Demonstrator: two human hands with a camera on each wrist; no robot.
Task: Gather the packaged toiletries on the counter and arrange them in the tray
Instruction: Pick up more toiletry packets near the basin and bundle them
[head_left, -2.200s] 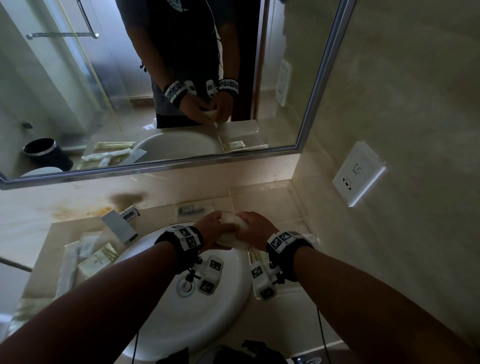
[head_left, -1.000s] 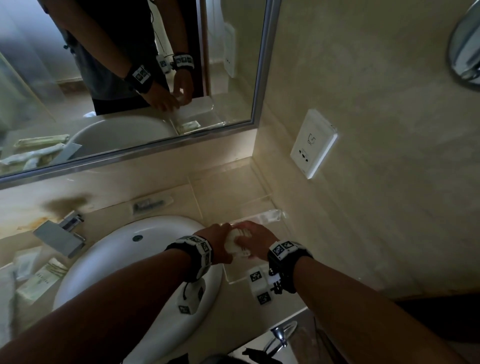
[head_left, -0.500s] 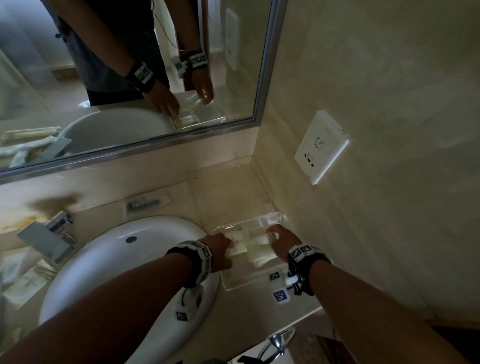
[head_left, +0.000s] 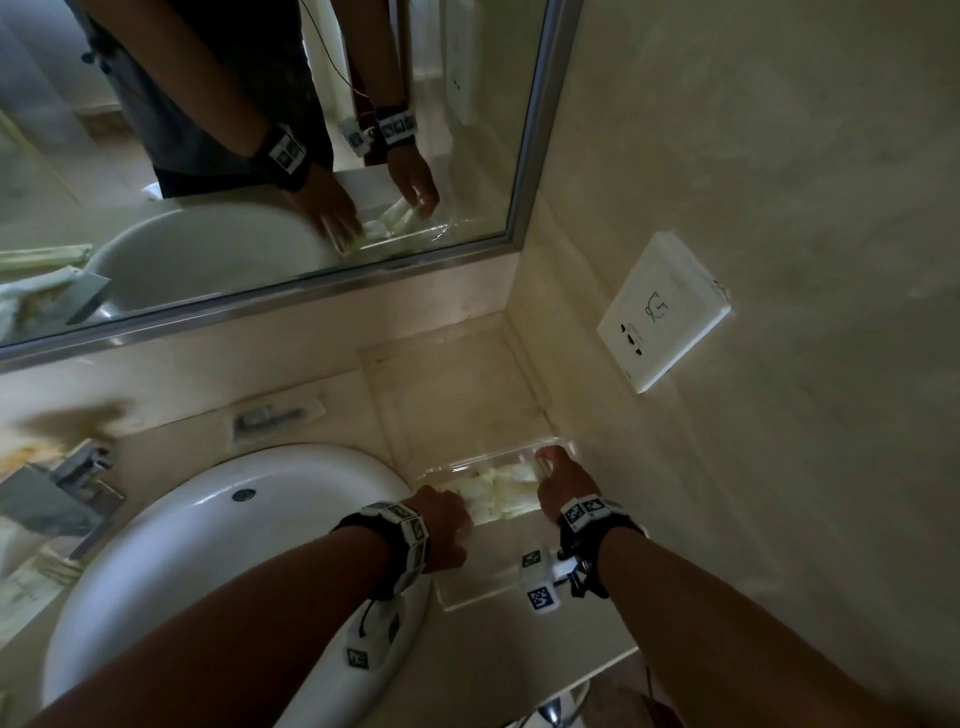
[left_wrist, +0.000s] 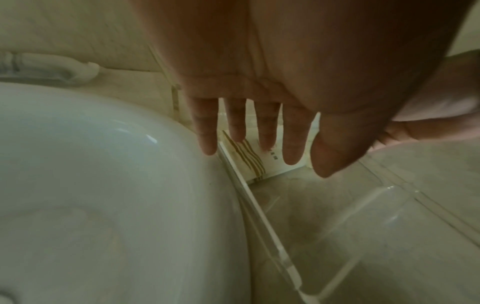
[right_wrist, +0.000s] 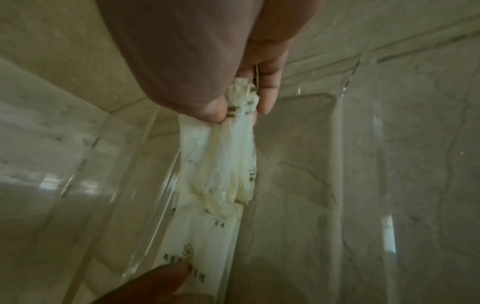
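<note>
A clear plastic tray (head_left: 470, 587) lies on the counter right of the sink, against the side wall. Several white toiletry packets (head_left: 498, 488) lie bunched in its far half. My right hand (head_left: 550, 467) is at the tray's far right corner. In the right wrist view its thumb and fingers (right_wrist: 267, 96) pinch the crimped ends of the packets (right_wrist: 228, 164). My left hand (head_left: 441, 514) is at the tray's left side, its straight fingers (left_wrist: 259, 144) reaching down onto a packet with brown stripes (left_wrist: 250, 158).
The white basin (head_left: 208, 545) touches the tray's left wall. A faucet (head_left: 67, 488) stands at the left, with more packets (head_left: 31, 577) beside it. One dark-filled packet (head_left: 275, 415) lies behind the basin. A wall socket (head_left: 665, 312) is above the tray.
Both hands carried the bunch of packets from over the basin to the right and lowered it into the tray. The hands have since moved apart to its two ends.
</note>
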